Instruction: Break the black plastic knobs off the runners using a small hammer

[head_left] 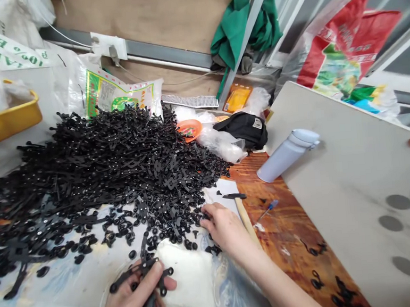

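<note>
My left hand (pixel 140 296), low in the view, is closed around a flat black strap-like piece (pixel 145 268) with several arms and round holes at their ends. More black strips hang below the fingers. My right hand (pixel 225 225) reaches to the right edge of a heap, its thumb and fingertips bent together among small black parts; what they pinch is too small to make out. The big heap of black strap pieces (pixel 120 155) spreads across the table. Small round black studs (pixel 154 235) lie along its front. A white pad (pixel 186 278) lies between my hands.
A hammer (pixel 244 216) and a blue-handled screwdriver (pixel 269 209) lie right of my right hand. Beyond stand a pale blue bottle (pixel 286 156) and a black pouch (pixel 244 129). A grey panel (pixel 348 175) borders the right side; a yellow bin (pixel 7 121) is at left.
</note>
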The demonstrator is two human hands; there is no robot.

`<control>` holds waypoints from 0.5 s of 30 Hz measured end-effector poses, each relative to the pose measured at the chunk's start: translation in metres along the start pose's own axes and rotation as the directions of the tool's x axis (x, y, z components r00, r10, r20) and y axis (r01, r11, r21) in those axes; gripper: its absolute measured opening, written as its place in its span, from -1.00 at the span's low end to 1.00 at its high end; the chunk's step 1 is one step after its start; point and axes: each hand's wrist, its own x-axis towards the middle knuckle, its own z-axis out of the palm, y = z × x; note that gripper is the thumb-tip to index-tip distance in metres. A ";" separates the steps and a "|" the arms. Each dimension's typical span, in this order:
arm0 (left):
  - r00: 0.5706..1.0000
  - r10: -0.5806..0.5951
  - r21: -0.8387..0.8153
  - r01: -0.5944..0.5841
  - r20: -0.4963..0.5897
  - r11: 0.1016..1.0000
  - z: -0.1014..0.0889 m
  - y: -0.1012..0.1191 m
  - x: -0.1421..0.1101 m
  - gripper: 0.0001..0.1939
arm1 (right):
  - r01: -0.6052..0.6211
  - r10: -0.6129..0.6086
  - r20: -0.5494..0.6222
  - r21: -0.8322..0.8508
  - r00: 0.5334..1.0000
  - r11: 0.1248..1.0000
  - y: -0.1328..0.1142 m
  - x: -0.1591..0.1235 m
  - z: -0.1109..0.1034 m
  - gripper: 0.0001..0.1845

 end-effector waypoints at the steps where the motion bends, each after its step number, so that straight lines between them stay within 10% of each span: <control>1: 1.000 -0.010 -0.039 0.010 0.015 0.999 -0.001 0.000 0.000 -0.50 | 0.002 -0.002 0.030 -0.010 1.000 1.000 -0.001 0.003 0.004 -0.79; 15: 0.994 -0.063 -0.094 0.071 0.086 0.993 -0.023 -0.004 0.001 -0.66 | 0.243 -0.278 0.073 0.316 0.958 0.917 -0.061 -0.037 0.023 -0.79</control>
